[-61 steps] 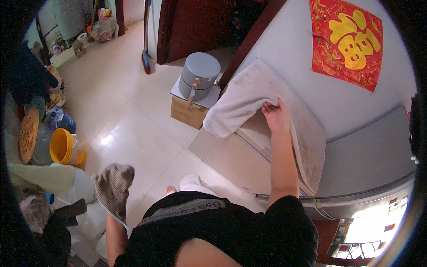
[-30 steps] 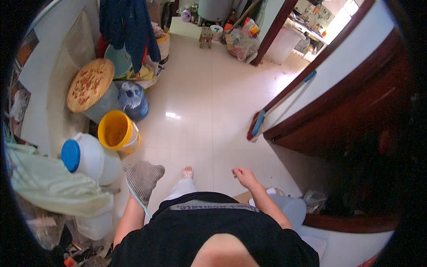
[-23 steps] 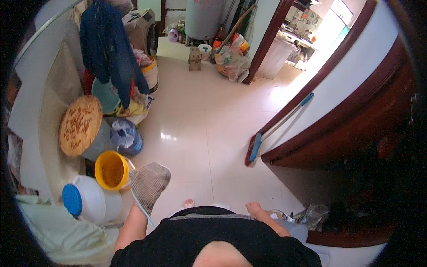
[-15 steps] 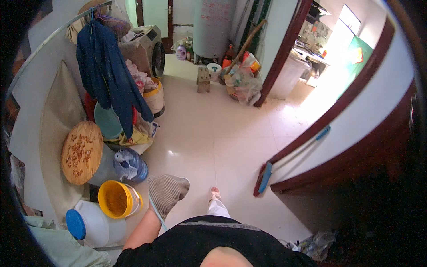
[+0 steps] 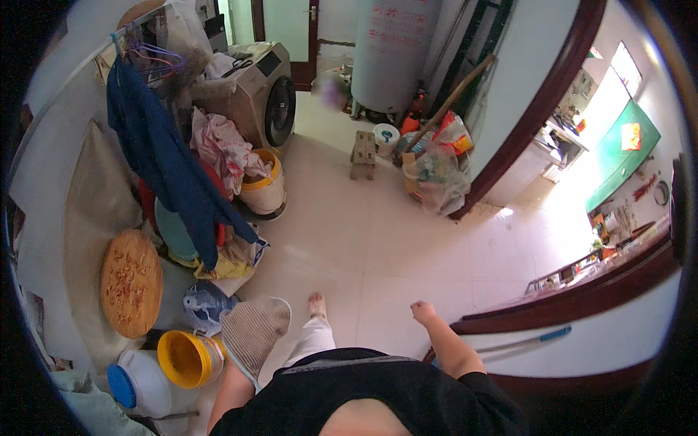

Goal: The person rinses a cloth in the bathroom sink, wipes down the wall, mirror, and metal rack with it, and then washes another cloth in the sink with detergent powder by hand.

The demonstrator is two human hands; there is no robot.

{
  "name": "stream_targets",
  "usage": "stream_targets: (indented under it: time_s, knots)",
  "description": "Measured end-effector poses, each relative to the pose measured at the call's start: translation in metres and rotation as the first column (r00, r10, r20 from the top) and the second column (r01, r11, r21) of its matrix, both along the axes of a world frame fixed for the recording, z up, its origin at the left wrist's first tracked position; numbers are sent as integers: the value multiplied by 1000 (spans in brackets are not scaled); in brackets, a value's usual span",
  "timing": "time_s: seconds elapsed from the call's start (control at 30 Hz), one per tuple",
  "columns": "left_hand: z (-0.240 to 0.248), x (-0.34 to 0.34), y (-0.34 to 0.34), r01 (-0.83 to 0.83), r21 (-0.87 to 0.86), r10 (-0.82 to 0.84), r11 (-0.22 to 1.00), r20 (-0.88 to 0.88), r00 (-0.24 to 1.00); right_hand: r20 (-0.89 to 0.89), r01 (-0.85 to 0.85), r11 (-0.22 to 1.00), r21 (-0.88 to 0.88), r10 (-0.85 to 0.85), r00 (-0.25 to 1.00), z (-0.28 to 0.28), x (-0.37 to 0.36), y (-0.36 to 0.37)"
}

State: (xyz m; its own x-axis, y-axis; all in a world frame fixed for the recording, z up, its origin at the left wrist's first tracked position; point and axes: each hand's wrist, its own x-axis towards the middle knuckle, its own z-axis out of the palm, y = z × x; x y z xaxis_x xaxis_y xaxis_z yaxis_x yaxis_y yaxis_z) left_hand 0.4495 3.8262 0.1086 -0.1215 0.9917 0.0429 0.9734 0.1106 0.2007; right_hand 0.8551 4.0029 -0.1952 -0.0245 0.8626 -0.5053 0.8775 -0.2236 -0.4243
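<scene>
Since the frame just before, the person's right hand (image 5: 422,312) has come back into the head view, out ahead of the short black sleeve (image 5: 476,396), and the striped grey-beige cloth mitt with pale blue edging (image 5: 256,323) has shifted across until its outline meets that of the round yellow plastic bucket (image 5: 212,357). What could go wrong lies mostly on the left, I'd judge: a careless swing of that arm might catch the bucket, or the translucent blue plastic water jug (image 5: 201,305) behind it, and tip either. Farther along, the tilted round wooden board (image 5: 143,324) carries scattered small brown pieces (image 5: 131,283) — a bump would likely spill them. Glossy pale floor tiles (image 5: 407,243) may also be slippery under the stepping foot (image 5: 317,305). As for each hand, the left hand (image 5: 252,338) is inside the mitt, just left of the body, its fingers hidden, so I cannot tell how far open it is; whether mitt and bucket touch is unclear too. Bare, the right one is curled into a loose fist — nothing visible in it, and touching nothing.
</scene>
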Motion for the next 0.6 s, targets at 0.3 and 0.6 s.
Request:
stream_targets:
  time_s: [0.3,0.6]
  knots:
    - [-11,-84,219,-16,66,14,998,30,999,141,-493,870,-18,490,860,-38,-72,145]
    - [18,-118,459,125,178,-139,976,67,988,134,-771,578,-267,815,564,-48,-48,262]
